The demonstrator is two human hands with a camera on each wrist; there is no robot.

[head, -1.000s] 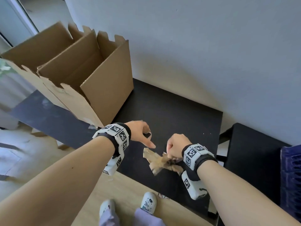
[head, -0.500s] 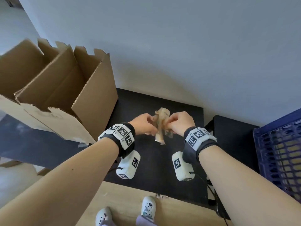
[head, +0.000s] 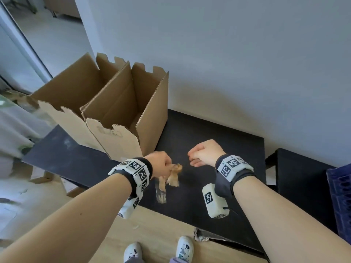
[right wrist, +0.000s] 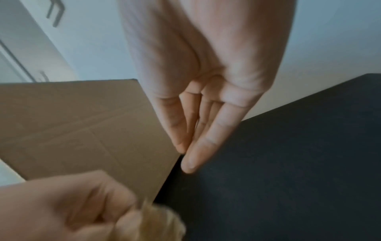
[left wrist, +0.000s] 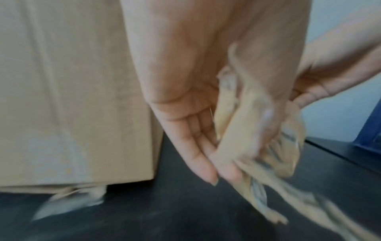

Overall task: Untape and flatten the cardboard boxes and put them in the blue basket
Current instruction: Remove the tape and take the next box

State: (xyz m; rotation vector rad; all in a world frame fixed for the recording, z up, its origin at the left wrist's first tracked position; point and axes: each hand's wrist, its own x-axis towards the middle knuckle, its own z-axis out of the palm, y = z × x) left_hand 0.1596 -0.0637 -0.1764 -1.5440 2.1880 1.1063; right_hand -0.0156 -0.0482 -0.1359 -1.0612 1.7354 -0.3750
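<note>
Since the frame half a second back, the two hands have come apart. Then both pinched the crumpled wad of brown tape between them, raised above the table; now only the left hand (head: pixel 160 164) has it, lower down and just in front of the nearer box, while the right hand (head: pixel 206 152) has let go and moved off to the right. The view has also swung left, so only a sliver of the blue basket (head: pixel 340 202) shows at the right edge.

Left hand: thumb and fingers curled round the tape wad (head: pixel 173 175), which hangs below the fist with its long axis running down toward the black table (head: pixel 209 133); a loose tail trails at the lower end. The left wrist view is blurred but shows the same grip.

Right hand: holds nothing. In the head view the fingers look loosely curled; in the right wrist view they lie nearly straight and together, tips close to the box's bottom corner.

Two open cardboard boxes (head: pixel 125 111) stand upright, side by side, at the left end of the table, flaps up, not yet flattened. The nearer box lies just ahead and left of the left hand; the free right hand is slightly farther from it.

Judgement: the wad must be shed before flattening; the empty right hand is better placed to take the box wall first.
</note>
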